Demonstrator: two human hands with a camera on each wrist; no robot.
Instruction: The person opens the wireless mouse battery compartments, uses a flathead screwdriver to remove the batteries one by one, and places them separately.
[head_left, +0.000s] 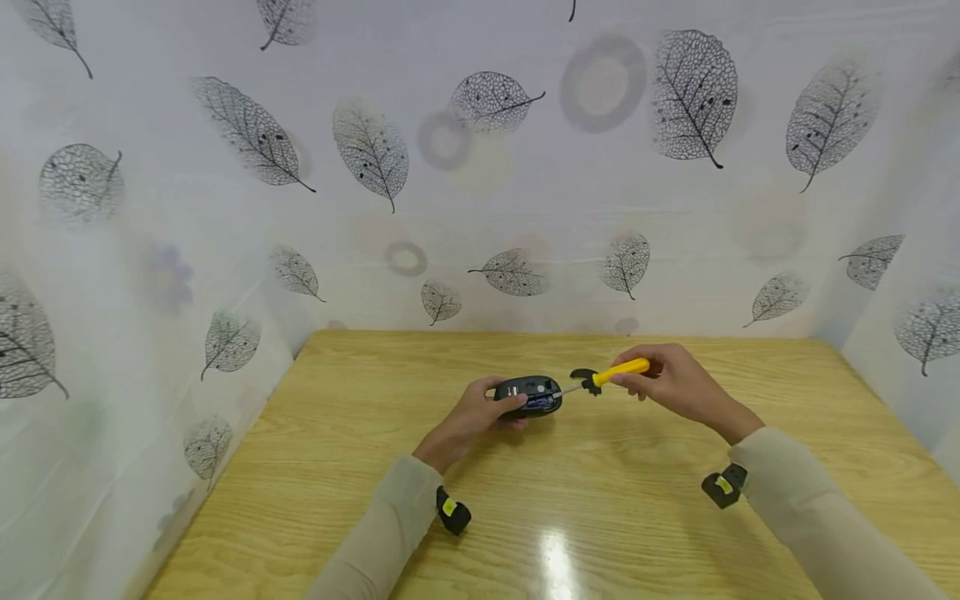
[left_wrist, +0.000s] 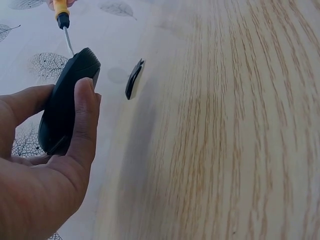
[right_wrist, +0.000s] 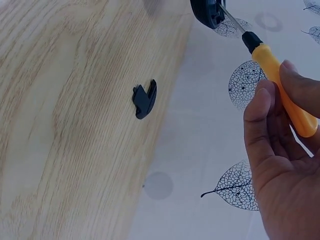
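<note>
A black computer mouse, its underside turned up and its battery compartment uncovered, is held above the table by my left hand. The left thumb lies over the mouse beside the compartment, where a dark blue battery shows. My right hand grips the yellow handle of a screwdriver. Its metal shaft points left, and the tip meets the mouse at the compartment's end; exactly what it touches is too small to tell. The black battery cover lies loose on the table beyond the screwdriver, partly hidden by it in the head view.
The wooden table extends around both hands. Behind it and at the sides hangs a pale sheet printed with dark leaves. Both wrists wear black camera mounts over light sleeves.
</note>
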